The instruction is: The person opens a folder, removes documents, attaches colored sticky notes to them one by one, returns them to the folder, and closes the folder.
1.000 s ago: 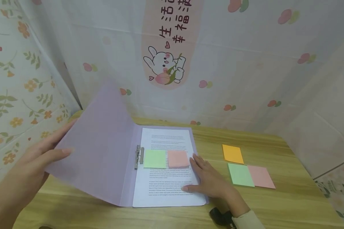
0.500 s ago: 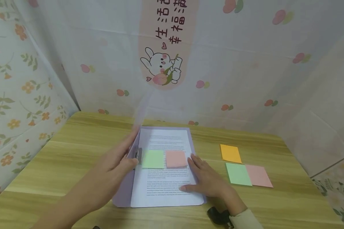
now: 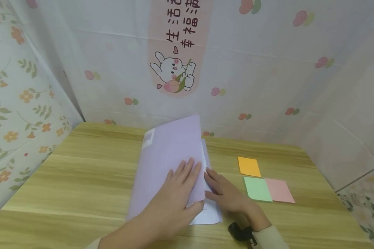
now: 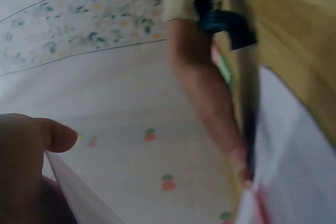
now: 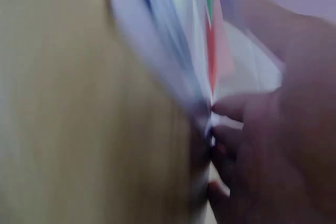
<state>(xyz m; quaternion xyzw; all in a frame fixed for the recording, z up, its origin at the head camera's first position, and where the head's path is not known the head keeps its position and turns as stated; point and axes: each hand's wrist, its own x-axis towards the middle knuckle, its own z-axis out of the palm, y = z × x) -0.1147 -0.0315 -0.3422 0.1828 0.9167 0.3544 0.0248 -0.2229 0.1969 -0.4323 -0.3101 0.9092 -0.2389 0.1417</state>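
Note:
The purple folder (image 3: 171, 152) lies on the table with its cover tilted partway over the printed sheets (image 3: 207, 216). My left hand (image 3: 174, 199) has its fingers stretched along the outside of the cover, and the thumb is at the cover's lower right corner. On the sheets' right edge rests my right hand (image 3: 229, 193), fingers extended, its thumb tip near the cover's free edge. A pink sticky note (image 5: 220, 51) shows between cover and sheets in the right wrist view. The cover hides the metal clip in the head view.
To the right lie an orange sticky-note pad (image 3: 249, 166), a green pad (image 3: 257, 189) and a pink pad (image 3: 280, 190). A black device (image 3: 240, 232) is at the right wrist. Patterned curtain (image 3: 252, 69) stands behind the wooden table (image 3: 90, 166).
My left hand has swung the folder's cover from the left side over to the right, across the sheets and notes. My right hand has stayed at the sheets' right edge.

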